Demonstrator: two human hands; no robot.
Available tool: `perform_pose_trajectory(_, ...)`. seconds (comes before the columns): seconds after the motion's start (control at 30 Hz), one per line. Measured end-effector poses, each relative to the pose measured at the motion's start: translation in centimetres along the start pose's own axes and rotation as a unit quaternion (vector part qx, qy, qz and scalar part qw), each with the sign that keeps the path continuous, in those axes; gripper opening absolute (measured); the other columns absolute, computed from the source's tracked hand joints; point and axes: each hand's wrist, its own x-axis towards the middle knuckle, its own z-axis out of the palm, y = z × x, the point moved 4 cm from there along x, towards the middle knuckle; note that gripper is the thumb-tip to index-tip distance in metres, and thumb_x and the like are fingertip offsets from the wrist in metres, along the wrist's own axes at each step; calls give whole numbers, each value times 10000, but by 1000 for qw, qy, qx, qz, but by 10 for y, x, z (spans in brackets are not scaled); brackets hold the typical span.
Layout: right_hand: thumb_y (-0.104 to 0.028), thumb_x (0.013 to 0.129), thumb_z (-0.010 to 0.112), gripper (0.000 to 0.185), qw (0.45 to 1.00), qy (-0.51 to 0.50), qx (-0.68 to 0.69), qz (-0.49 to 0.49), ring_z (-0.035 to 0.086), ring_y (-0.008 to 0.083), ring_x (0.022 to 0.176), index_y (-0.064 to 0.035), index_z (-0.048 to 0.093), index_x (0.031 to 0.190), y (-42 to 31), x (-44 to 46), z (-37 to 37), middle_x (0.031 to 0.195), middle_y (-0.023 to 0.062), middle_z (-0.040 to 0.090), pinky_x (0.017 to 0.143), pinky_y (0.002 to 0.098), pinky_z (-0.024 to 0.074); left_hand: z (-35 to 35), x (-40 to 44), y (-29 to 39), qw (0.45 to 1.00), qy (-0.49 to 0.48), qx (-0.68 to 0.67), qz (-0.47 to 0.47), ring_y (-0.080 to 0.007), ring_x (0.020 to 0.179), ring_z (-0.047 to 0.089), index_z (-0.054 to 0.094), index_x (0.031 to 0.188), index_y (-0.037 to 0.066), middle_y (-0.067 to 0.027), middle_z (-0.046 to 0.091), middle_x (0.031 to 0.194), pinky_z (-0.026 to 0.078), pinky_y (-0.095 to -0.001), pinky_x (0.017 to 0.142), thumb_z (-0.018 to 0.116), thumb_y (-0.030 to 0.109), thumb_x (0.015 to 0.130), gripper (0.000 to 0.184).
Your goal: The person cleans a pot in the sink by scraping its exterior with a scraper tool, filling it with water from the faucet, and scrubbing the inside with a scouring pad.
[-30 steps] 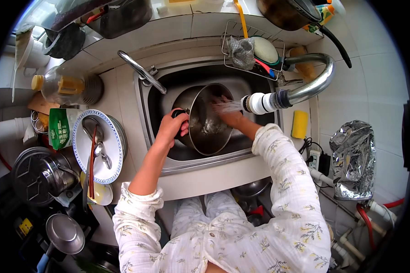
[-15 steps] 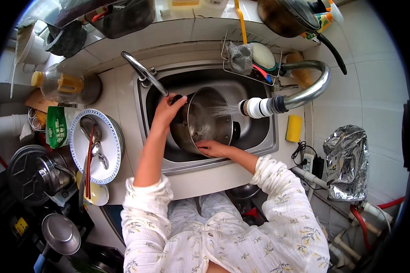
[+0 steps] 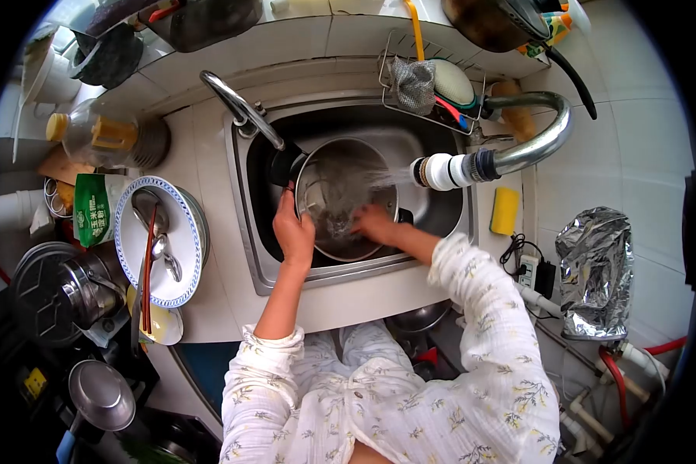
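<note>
A metal pot [image 3: 311,172] with dark handles sits in the stainless steel sink [image 3: 441,207], its mouth tipped toward me. Water from the tap with a white nozzle [image 3: 444,172] sprays into it. My left hand [image 3: 294,233] grips the pot's left side, with the fingers against the outer wall. Inside the pot, low on the right, is my right hand [image 3: 379,224]. Its fingers are blurred and partly lost in the splashing water, so whether they hold anything does not show.
A second faucet [image 3: 243,112] reaches over the sink's left. Left on the counter stands a blue-rimmed bowl [image 3: 179,292] with spoons and chopsticks. A yellow sponge [image 3: 504,211] lies to the right. A wire rack [image 3: 394,58] holds scrubbers behind the sink.
My left hand has moved from the pot's upper left handle down to its side. My right hand has gone from the near rim into the pot, which has turned somewhat.
</note>
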Motion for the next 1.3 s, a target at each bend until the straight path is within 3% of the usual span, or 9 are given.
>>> perform_pose_trajectory(0.17,-111,731,573,283,961,34,-267,-57,434,291,1157,-23,670,981,26,26,-73,1190,79,530,987,456,339,-5,-2,3,999,-8,35,6,-403,1117,494,489,1180,-89,-265,521,1195,407,-392,953,458,-90,662,518)
perform_pose_trajectory(0.27,-132,732,573,287,973,33,-227,31,430,282,1158,-83,672,996,17,9,-26,1171,56,536,956,467,359,-3,-4,17,999,6,29,21,-404,1137,470,488,1176,-86,-262,502,1213,382,-400,974,458,-92,664,513)
perform_pose_trajectory(0.37,-169,797,616,198,988,-55,105,104,456,298,1119,-136,676,983,-31,5,4,1145,44,552,894,457,404,7,-8,20,999,34,14,29,-405,1146,472,471,1206,-82,-270,504,1208,373,-388,985,470,-66,659,547)
perform_pose_trajectory(0.47,-174,788,632,177,906,-24,422,-23,497,277,1064,-139,679,955,-47,2,1,1088,48,578,884,404,428,9,-10,24,998,45,25,37,-405,1152,459,467,1201,-88,-269,488,1230,369,-395,983,471,-59,663,539)
perform_pose_trajectory(0.7,-133,804,608,157,998,-30,44,44,559,313,941,-56,665,929,-9,-26,-23,1045,84,595,793,410,450,6,-8,35,996,-68,64,16,-414,1187,411,442,1201,-59,-250,447,1278,305,-486,1022,547,-16,698,516)
perform_pose_trajectory(0.87,-182,843,590,185,955,-7,292,-55,587,286,899,-67,650,976,-21,-21,-21,957,111,624,810,386,453,-21,-30,68,982,0,119,145,-361,1211,419,394,1272,-24,-208,409,1337,243,-512,1055,636,102,751,589)
perform_pose_trajectory(1.03,-246,894,549,267,924,-90,370,-43,562,281,998,-70,610,1086,-25,-15,-21,1043,133,592,863,357,430,21,-54,45,822,-437,239,275,-222,951,587,626,931,48,-91,641,848,333,-420,1004,750,279,657,379)
perform_pose_trajectory(1.13,-247,902,542,267,922,-97,370,-58,541,278,1035,-69,599,1092,-21,-16,-17,1081,126,573,889,352,413,34,-42,18,760,-524,312,224,-221,816,611,643,845,82,-73,642,783,408,-367,865,707,325,694,293)
perform_pose_trajectory(1.3,-229,887,571,237,923,-92,369,-66,536,281,1030,-67,606,1056,-18,-16,-15,1085,103,567,879,372,415,26,-40,-9,767,-425,275,395,-214,725,603,587,683,103,-42,591,669,424,-346,725,587,193,733,103)
